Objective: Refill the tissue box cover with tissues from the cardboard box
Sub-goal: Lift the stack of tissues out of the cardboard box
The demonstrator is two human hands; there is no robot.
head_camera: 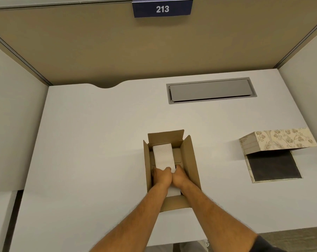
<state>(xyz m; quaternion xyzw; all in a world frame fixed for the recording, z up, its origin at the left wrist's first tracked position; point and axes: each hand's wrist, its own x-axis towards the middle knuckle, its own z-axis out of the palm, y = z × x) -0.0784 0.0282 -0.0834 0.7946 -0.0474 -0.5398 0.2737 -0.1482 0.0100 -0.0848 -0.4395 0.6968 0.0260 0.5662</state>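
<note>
An open brown cardboard box stands on the white desk, flaps up. Inside it lies a white stack of tissues, its long side running away from me. Both hands are down in the box at the stack's near end. My left hand wraps over the stack's top and left side. My right hand presses against its right side. To the right lies the floral tissue box cover, hinged open, its dark base panel flat on the desk.
The white desk has a grey cable flap set in at the back. Beige partition walls close in the back and both sides. A blue sign reading 213 hangs up top. The desk's front edge runs near my forearms.
</note>
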